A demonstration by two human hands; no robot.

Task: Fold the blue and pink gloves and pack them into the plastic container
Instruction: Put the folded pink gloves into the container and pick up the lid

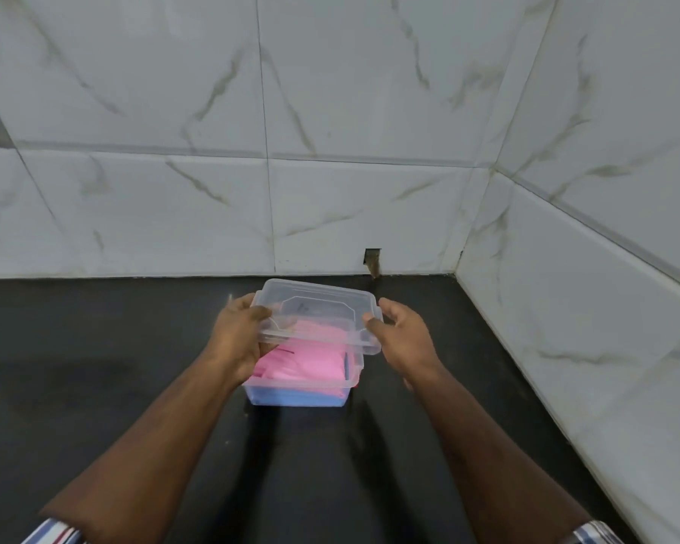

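In the head view, a clear lid (318, 314) is held tilted just above the plastic container (303, 386), which stands on the dark counter (95, 367) a little below the middle of the frame. The lid is gripped at its left edge by the left hand (238, 339), thumb on top and fingers curled beneath; its right edge is met by the right hand (403, 335), whose thumb is pressed to the rim while the fingers lie loosely curved, so whether that side is truly pinched cannot be told. It is judged that the lid is kept at both ends so that it can be squared over the rim and lowered evenly.

Inside the container, the pink gloves (305, 357) are seen folded on top, bunched and slightly creased, with the blue gloves (295, 398) lying flat beneath them against the near wall. The packing is judged done, only closure remaining. Marbled wall tiles (330, 111) fill the upper frame.
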